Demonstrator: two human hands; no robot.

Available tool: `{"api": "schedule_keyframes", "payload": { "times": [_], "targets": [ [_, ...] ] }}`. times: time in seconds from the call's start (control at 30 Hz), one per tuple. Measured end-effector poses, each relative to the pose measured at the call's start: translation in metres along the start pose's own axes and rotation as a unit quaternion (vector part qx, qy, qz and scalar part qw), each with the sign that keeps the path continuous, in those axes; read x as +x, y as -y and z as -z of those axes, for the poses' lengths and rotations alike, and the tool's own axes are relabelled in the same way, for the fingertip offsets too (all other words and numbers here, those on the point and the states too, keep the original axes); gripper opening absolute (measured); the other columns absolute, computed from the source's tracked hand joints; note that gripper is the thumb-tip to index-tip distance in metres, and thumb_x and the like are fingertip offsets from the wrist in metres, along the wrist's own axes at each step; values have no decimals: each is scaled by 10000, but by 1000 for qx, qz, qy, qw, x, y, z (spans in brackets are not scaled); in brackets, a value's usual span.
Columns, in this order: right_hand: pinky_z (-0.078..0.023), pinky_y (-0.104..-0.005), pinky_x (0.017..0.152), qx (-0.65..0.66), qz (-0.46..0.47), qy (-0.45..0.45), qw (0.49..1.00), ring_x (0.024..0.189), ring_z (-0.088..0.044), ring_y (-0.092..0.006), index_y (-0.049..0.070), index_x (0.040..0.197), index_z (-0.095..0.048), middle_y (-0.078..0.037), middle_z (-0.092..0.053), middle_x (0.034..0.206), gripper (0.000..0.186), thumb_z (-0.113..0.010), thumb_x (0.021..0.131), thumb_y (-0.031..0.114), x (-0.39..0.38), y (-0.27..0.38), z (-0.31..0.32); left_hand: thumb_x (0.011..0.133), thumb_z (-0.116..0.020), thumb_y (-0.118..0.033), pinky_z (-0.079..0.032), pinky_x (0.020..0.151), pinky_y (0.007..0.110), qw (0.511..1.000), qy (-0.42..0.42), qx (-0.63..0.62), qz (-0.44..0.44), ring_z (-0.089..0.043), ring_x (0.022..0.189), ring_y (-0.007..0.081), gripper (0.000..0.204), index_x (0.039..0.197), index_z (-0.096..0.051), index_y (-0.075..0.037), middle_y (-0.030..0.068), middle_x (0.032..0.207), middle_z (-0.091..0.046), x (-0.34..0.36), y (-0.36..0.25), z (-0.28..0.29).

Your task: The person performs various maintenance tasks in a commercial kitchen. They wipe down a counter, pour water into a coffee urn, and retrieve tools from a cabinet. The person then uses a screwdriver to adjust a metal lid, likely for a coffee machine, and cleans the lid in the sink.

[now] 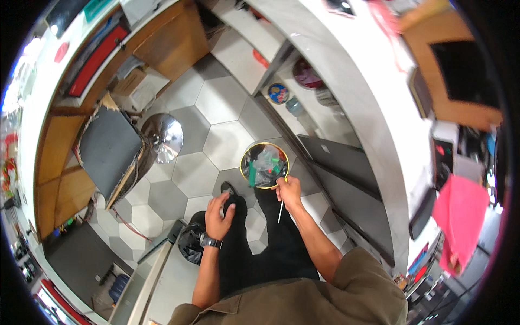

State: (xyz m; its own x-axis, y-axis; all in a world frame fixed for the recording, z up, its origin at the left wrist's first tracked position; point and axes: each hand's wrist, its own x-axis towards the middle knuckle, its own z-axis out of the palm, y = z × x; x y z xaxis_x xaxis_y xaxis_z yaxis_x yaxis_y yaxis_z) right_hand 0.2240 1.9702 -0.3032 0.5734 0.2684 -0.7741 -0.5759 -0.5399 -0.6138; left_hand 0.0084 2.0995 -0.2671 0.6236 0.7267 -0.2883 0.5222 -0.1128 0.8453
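A round bin with a yellow rim (241,174) is in front of my legs, filled with clear plastic wrappings (266,158) and some green and red scraps. My right hand (290,190) is closed at the near right edge of this bin, fingers round the rim. A thin white stick (280,212) points down from the same hand; how it is held is hidden. Over my left thigh hovers my left hand (218,218), wearing a dark watch. Its fingers bend loosely, the thumb stands apart, and nothing shows in it.
A black-lined bin (190,244) stands beside my left leg. To the left are a grey-seated stool (111,146) with frayed edges and a shiny round metal base (164,138). Shelves with a blue round tin (278,93) run along the right, under a white counter (374,103).
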Motion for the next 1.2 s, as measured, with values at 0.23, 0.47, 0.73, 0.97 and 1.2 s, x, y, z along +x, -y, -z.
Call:
{"api": "schedule_keyframes", "payload": {
  "times": [0.23,0.47,0.73,0.97,1.2],
  "targets": [
    [-404,-302,355,-53,18,-46,997,391,-497,-133,-29,806,-600,-75,-584,583,197,-552,895,140,-186,26,84,724,-787,-306,-374,1015,513,898,171,171,-369,-487,1185,410,702,1325,-532,-51,193,1348,-523,-25,-196,14],
    [-542,-434,615,-196,163,-156,954,550,-658,-347,-91,703,-637,-216,-592,530,350,-570,819,233,-309,-12,193,723,-801,-291,-399,1033,483,784,386,213,-438,-486,1232,410,749,1352,-467,-60,223,1297,-536,-128,-271,-83],
    [-520,-458,642,-166,192,-255,933,684,-631,-437,-78,777,-641,-282,-614,707,320,-635,783,241,-422,-47,358,743,-722,-53,-525,729,436,686,457,126,-552,-649,860,359,240,941,-585,-57,152,886,-665,-213,-391,-222],
    [-461,-318,491,64,237,-284,927,502,-597,-150,-71,825,-658,-138,-610,579,230,-600,820,151,-485,-7,512,715,-744,11,-536,716,392,684,387,39,-617,-667,845,333,281,965,-633,-47,127,915,-675,-249,-530,-278],
    [-323,-250,307,182,186,-282,924,353,-440,-78,-58,851,-662,-82,-606,580,188,-560,847,99,-435,40,596,770,-761,38,-529,729,279,742,285,-82,-601,-695,810,176,214,939,-638,-3,113,928,-717,-232,-617,-329]
  ]
}}
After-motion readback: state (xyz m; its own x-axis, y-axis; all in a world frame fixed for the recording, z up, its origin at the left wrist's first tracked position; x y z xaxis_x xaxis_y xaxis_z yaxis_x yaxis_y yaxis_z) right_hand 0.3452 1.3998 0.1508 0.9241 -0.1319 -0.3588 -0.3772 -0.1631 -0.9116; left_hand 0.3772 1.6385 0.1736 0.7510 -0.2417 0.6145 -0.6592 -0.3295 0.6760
